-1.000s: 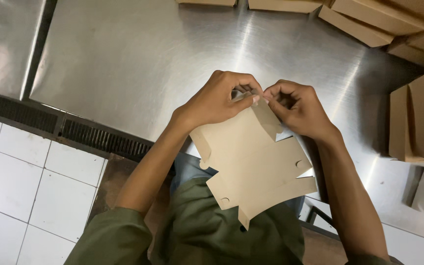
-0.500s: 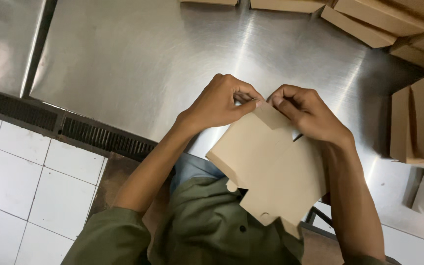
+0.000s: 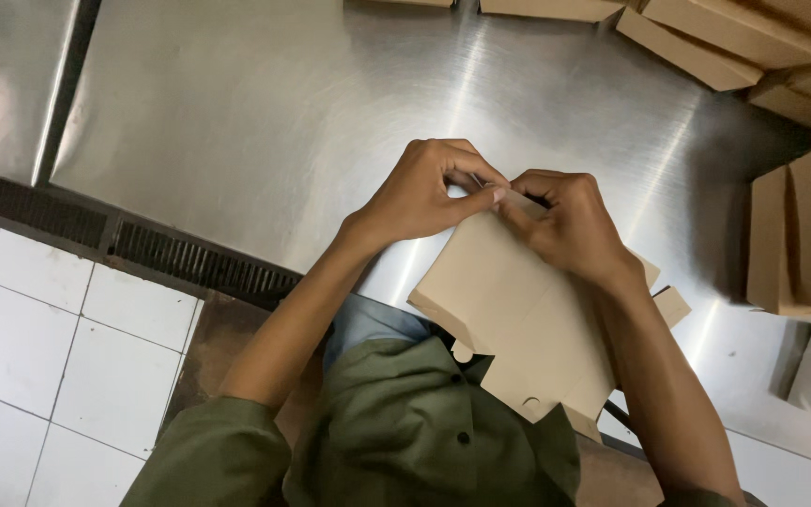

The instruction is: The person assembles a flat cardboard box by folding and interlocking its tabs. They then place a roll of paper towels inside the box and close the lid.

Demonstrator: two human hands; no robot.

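both hands — left hand (image 3: 424, 192) and right hand (image 3: 570, 225) — pinch the top edge of a half-folded brown cardboard box blank (image 3: 518, 319) over the steel counter's (image 3: 265, 122) near edge — lower flaps hang unfolded.

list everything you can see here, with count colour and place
cardboard box blank: one, brown, flat, held in both hands over the near table edge
steel table: one, silver, fills the upper frame
folded boxes: at least two, brown, standing at the right edge
flat box stacks: several, brown, top right corner
floor grate: one, dark, below the table edge
floor tiles: white, lower left
shirt: one, olive green, bottom centre
left hand: pinching the blank's top edge
right hand: pinching the same edge
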